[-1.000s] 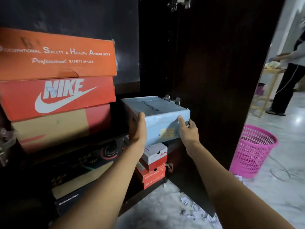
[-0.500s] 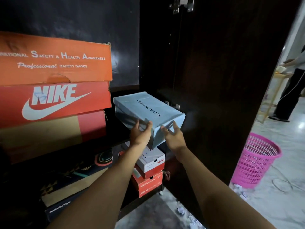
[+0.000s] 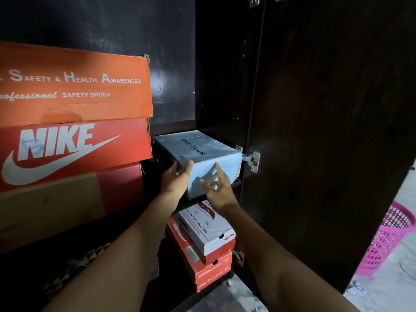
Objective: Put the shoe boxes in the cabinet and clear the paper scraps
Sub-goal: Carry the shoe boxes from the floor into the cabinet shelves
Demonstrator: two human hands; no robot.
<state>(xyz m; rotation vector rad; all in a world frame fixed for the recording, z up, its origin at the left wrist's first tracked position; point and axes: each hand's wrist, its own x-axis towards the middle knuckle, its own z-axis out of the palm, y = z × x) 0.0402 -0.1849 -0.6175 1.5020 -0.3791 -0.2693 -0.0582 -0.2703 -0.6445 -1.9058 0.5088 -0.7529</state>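
Note:
A pale blue shoe box [image 3: 202, 149] sits on a cabinet shelf, to the right of the stacked boxes and slightly skewed, its front end toward me. My left hand [image 3: 175, 179] rests flat against its front left corner, thumb at the top edge. My right hand [image 3: 219, 188] has its fingers spread, with the fingertips on the front face. Neither hand wraps the box. Paper scraps [image 3: 358, 287] lie on the floor by the door's lower edge.
Left of the blue box stand an orange safety-shoe box [image 3: 74, 86], a red Nike box [image 3: 67, 149] and a brown-and-red box [image 3: 67, 203]. Below are a white box [image 3: 207, 228] and a red box [image 3: 211, 269]. The dark door [image 3: 326, 131] hangs open; a pink basket [image 3: 389, 239] stands right.
The blue box has gone deeper onto the shelf. My hands left its sides and came to its front face, fingers opening.

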